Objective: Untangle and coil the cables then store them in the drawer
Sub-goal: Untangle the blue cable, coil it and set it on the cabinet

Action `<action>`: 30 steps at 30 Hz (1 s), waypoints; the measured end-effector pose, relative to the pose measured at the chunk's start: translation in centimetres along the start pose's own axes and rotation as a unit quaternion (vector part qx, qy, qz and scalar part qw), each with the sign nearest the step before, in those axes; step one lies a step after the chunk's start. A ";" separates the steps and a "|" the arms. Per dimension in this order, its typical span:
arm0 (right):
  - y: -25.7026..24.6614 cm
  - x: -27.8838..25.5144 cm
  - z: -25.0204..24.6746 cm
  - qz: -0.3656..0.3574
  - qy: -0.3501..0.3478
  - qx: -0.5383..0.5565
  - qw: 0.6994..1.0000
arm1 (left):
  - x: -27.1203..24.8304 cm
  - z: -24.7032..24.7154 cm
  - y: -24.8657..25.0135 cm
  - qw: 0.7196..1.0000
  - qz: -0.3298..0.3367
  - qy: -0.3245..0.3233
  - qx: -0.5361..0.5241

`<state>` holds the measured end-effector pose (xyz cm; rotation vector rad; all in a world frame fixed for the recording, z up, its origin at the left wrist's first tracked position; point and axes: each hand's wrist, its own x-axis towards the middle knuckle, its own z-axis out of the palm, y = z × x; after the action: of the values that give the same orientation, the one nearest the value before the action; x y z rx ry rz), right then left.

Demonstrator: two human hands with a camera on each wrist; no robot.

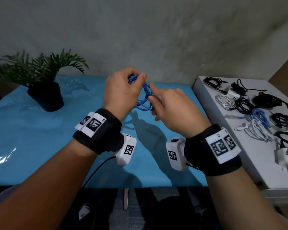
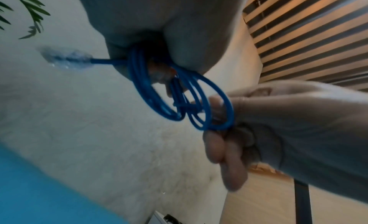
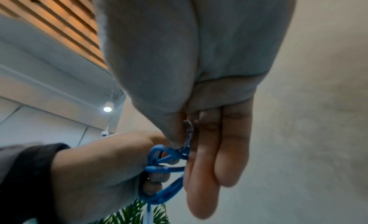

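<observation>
Nearest the head camera are the two forearms, each with a black wrist band (image 1: 213,150) carrying printed square markers and a white camera unit.

Left hand (image 1: 123,90): raised above the blue-covered table (image 1: 32,138), fingers curled round the upper end of a blue cable (image 1: 144,97) wound in several loops. The left wrist view confirms the loops (image 2: 179,92) passing inside the curled fingers, with one straight end sticking out toward 9 o'clock.

Right hand (image 1: 170,107): at 3 o'clock of the left hand, touching the same coil. Thumb and forefinger pinch the lower part of the loops; in the right wrist view the other fingers (image 3: 219,156) lie straight and pressed together. A grey connector end (image 3: 188,133) shows at the pinch.

The coil hangs in the air between both hands, clear of the table.

White cabinet top (image 1: 249,163), at 3 o'clock of the table: a group of bundled cables (image 1: 256,113) lies there, black, white and one blue, with a white plug adapter (image 1: 286,158) at the near end. Whether this unit contains the drawer cannot be told.

Potted plant (image 1: 45,90): upright on the table at 10 o'clock, well apart from the hands.
</observation>
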<state>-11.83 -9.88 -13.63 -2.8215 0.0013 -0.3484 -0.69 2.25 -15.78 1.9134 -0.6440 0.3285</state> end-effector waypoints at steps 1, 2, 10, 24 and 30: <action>-0.4 0.0 0.2 -0.001 0.000 -0.032 0.999 | -0.1 0.2 0.0 0.999 -0.011 0.032 0.037; -0.7 0.1 0.3 -0.002 -0.002 -0.061 0.998 | -0.1 0.4 -0.1 0.996 -0.019 0.058 0.058; -1.1 0.1 1.5 0.122 0.065 0.143 0.980 | 0.2 0.6 -0.3 0.963 -0.109 0.068 -0.237; 0.8 0.6 1.1 0.181 0.100 0.548 0.811 | 0.0 -1.1 0.1 0.949 -0.125 -0.170 -0.232; 2.9 0.6 0.3 0.211 0.128 0.590 0.769 | 0.1 -0.9 -1.0 0.958 -0.151 -0.154 -0.187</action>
<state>-11.03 -12.55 -14.62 -1.4404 0.3430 -0.4140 0.02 3.34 -16.08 1.6713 -0.5567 -0.2751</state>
